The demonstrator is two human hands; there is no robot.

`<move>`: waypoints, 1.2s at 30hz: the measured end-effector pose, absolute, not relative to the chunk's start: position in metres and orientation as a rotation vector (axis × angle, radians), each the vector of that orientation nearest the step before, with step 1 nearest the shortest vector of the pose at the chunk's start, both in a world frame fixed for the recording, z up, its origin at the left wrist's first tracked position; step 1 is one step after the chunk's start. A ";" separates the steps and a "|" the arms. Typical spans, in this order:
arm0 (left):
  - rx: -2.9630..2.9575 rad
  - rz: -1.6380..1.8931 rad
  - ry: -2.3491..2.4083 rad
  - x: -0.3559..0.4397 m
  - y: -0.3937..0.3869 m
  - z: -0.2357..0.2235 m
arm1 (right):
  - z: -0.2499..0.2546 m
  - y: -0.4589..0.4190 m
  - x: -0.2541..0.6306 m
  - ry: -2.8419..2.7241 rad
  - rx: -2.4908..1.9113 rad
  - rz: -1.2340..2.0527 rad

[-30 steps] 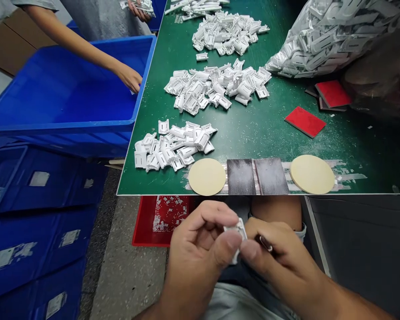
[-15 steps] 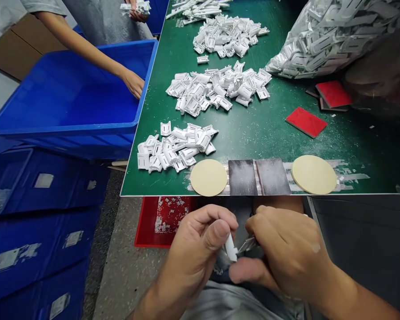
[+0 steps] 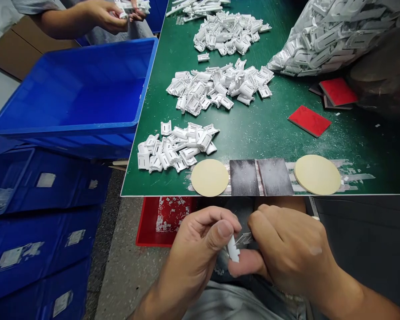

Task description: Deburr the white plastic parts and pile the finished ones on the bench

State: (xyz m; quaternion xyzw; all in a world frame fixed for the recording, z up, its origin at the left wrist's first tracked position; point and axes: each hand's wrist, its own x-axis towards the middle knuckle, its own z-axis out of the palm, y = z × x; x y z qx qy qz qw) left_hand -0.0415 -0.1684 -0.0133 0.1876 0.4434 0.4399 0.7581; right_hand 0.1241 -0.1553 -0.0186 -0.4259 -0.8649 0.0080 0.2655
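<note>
Below the table edge, my left hand (image 3: 203, 249) is closed on a small white plastic part (image 3: 234, 250), pinched between thumb and fingers. My right hand (image 3: 288, 251) is wrapped around a knife, its thin shiny blade (image 3: 245, 238) pointing at the part. The right thumb is stretched toward the part's lower end and seems to touch it. Most of the knife's handle is hidden in the fist. On the green table (image 3: 253, 133), a small pile of similar white parts (image 3: 173, 149) lies nearest, with a larger pile (image 3: 216, 86) behind it.
Along the table's front edge lie two cream discs (image 3: 210, 178) and two dark square pads (image 3: 244, 178). A red bin (image 3: 146, 226) with scraps stands below. A co-worker's hands (image 3: 110, 15) hold white parts above a blue crate (image 3: 63, 129). A clear bag (image 3: 336, 40) of parts sits at right.
My right hand has turned knuckles up, bringing the blade to the part, which my left hand has tilted. The co-worker's lower hand has risen from the blue crate to the held parts.
</note>
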 end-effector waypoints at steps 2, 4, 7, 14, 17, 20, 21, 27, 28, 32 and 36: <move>0.406 0.963 0.973 -0.041 -0.168 -0.013 | -0.020 -0.155 0.125 -2.332 -1.152 0.028; 0.403 0.964 0.977 -0.041 -0.168 -0.013 | -0.022 -0.155 0.125 -2.330 -1.154 0.029; 0.397 0.958 0.985 -0.041 -0.167 -0.014 | -0.023 -0.155 0.125 -2.330 -1.150 0.031; 0.401 0.952 0.999 -0.039 -0.168 -0.016 | -0.022 -0.158 0.126 -2.316 -1.143 0.023; 0.400 0.959 0.992 -0.039 -0.168 -0.015 | -0.021 -0.158 0.127 -2.310 -1.135 0.009; 0.402 0.975 0.990 -0.038 -0.167 -0.014 | -0.022 -0.159 0.128 -2.307 -1.117 0.015; 0.400 0.977 0.994 -0.037 -0.167 -0.014 | -0.022 -0.160 0.128 -2.308 -1.110 0.021; 0.372 0.940 0.969 -0.036 -0.172 -0.016 | -0.030 -0.163 0.129 -2.264 -1.046 0.094; 0.389 0.945 0.967 -0.038 -0.171 -0.015 | -0.032 -0.164 0.129 -2.244 -1.029 0.121; 0.850 1.125 1.188 -0.056 -0.141 0.000 | -0.043 -0.171 0.131 -2.139 -0.996 0.202; 1.741 0.979 1.448 -0.066 -0.072 0.025 | -0.050 -0.177 0.133 -2.049 -1.026 0.337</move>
